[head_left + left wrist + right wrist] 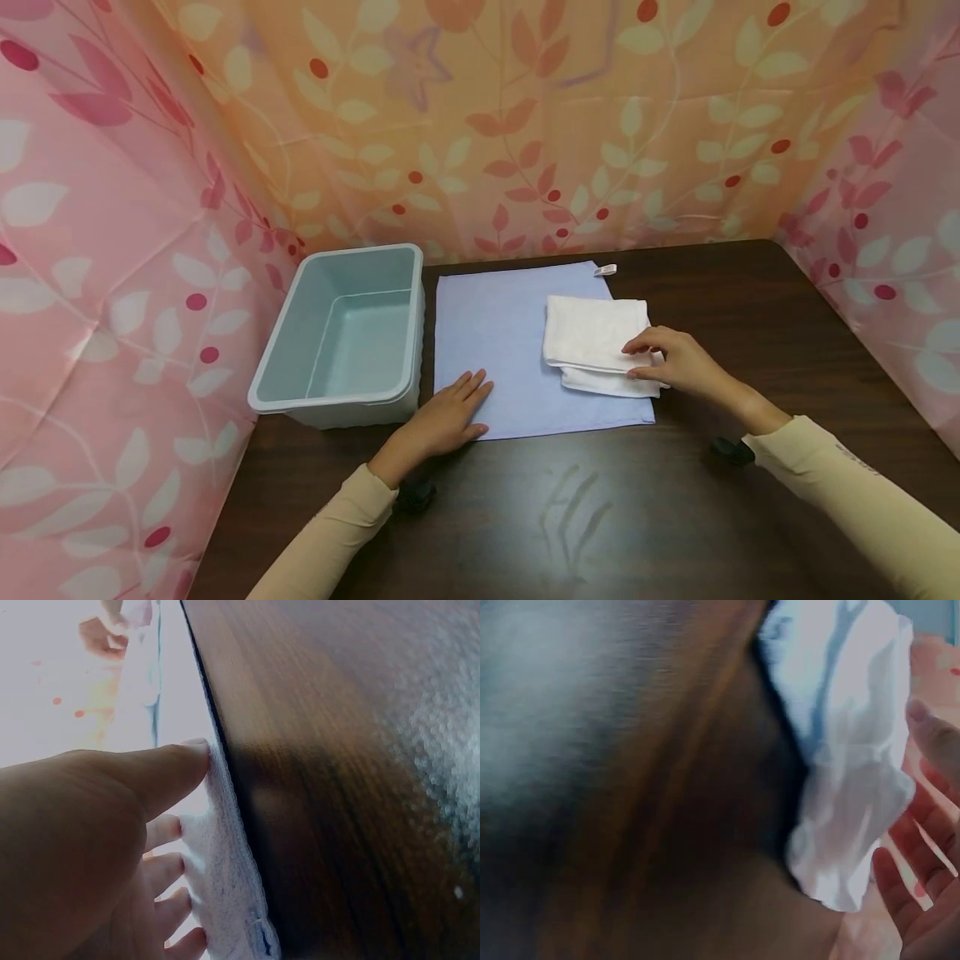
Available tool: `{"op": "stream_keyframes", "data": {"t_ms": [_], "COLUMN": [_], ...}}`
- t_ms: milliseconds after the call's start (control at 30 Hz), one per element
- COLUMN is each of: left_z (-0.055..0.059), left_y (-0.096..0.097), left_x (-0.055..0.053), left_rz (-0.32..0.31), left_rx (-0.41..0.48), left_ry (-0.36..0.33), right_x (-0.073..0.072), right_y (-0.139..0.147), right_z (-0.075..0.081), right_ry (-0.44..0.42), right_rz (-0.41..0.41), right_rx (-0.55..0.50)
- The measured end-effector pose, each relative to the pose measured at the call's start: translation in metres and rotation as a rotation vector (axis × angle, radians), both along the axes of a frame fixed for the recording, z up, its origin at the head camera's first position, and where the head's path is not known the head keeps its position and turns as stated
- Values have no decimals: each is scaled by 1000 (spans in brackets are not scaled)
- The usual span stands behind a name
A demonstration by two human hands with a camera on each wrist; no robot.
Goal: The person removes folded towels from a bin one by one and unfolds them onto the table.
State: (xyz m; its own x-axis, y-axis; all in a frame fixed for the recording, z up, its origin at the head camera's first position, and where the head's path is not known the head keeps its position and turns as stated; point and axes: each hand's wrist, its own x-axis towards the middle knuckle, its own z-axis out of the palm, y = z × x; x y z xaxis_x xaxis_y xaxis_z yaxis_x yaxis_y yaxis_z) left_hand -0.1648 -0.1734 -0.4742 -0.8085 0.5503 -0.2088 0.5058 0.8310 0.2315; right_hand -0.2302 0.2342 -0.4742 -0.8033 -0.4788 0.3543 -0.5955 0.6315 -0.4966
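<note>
A light blue cloth (495, 317) lies spread flat on the dark table, a small white tag at its far right corner. On its right half rests a folded white cloth (592, 329), its lower layer sticking out toward the near side. My left hand (442, 417) rests on the blue cloth's near left corner with straight fingers; in the left wrist view the thumb (176, 769) lies along the cloth's edge. At the white cloth's right edge is my right hand (678, 358), thumb and fingers apart. The right wrist view shows loosely bent fingers (900, 892) beside the white cloth (855, 780).
A pale blue-green plastic bin (414, 350) stands left of the blue cloth, close to its edge, with nothing inside. The dark wooden table (600, 517) has faint smears near the front. Flowered curtains (480, 167) hang behind and on both sides.
</note>
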Motion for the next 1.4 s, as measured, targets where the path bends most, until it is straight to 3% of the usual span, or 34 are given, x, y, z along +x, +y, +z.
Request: {"op": "stream_keyframes", "data": {"t_ms": [200, 433, 633, 767, 933, 1033, 1200, 1400], "left_z": [0, 6, 24, 29, 18, 8, -4, -10], "left_y": [-1, 6, 45, 78, 104, 113, 123, 128], "left_x": [-1, -1, -4, -9, -18, -22, -26, -30], "left_rz": [-5, -15, -49, 22, 159, 208, 222, 217], "left_rx": [1, -19, 4, 119, 265, 294, 291, 305], "left_ry": [-1, 32, 96, 105, 133, 153, 211, 282], "right_x": [0, -3, -10, -14, -19, -21, -23, -24], "right_y": [-3, -4, -2, -3, -5, -5, -3, -1], "right_z": [-13, -3, 11, 18, 18, 15, 12, 11], "right_ry": [75, 146, 162, 152, 126, 122, 98, 91], "right_rz": [-13, -56, -113, -113, -115, -121, -145, -146], "right_rx": [122, 55, 6, -21, -43, -51, -49, -52]}}
